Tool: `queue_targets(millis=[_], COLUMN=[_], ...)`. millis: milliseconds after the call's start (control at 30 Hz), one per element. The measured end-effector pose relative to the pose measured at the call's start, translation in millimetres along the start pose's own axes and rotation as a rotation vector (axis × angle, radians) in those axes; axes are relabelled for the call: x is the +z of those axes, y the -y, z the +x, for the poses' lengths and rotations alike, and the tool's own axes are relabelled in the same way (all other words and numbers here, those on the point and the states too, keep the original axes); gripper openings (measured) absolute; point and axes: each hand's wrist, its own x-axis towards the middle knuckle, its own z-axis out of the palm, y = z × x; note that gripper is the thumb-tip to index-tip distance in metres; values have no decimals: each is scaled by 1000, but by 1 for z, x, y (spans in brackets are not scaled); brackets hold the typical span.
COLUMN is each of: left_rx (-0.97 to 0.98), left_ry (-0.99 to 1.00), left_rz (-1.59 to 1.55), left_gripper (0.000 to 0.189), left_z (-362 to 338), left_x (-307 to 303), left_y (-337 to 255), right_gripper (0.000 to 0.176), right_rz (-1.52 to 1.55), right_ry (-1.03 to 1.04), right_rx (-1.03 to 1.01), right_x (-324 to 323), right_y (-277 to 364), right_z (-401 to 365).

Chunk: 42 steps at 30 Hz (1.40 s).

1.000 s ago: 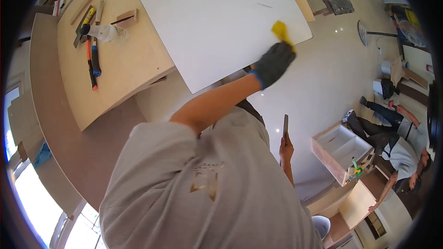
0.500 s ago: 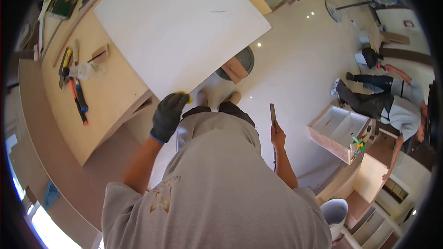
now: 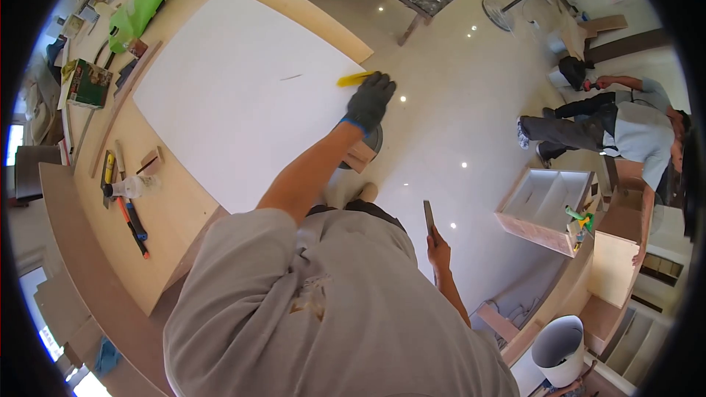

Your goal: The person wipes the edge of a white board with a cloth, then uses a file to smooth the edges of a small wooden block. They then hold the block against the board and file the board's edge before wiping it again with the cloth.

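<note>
A large white panel with a short dark mark lies on the wooden worktable. My left hand, in a dark glove with a blue cuff, reaches over to the panel's right edge. Its fingers are closed on what looks like a yellow brush, which lies against the white surface near that corner; part of it is hidden by the glove. My bare right hand hangs over the floor, wrapped round a narrow, flat grey file that points up and away from me.
Hand tools, a clear bottle, a green box and a green bag lie on the table. A round dark bin stands beyond the panel's edge. To the right are an open cabinet box and a co-worker.
My left hand has swept along the panel's edge from the near corner to the far right one with the yellow brush. My right hand still holds the file, slightly lower in view.
</note>
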Motion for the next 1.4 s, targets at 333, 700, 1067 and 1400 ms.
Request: queue_targets(millis=[333, 700, 1067, 1400], left_rx=[-90, -310, -180, -161], left_ry=[-323, -71, 117, 98], left_rz=[-344, 333, 228, 232], left_gripper=[33, 47, 48, 43], left_z=[24, -8, -249, -264], left_x=[-58, -47, -169, -143], left_y=[-27, 31, -10, 1], right_gripper=[47, 46, 45, 42], right_rz=[-9, -53, -45, -135], right_ry=[76, 110, 40, 155], right_rx=[292, 81, -94, -131], right_x=[12, -10, -15, 47], right_y=[-97, -40, 14, -92], right_z=[-52, 37, 56, 8])
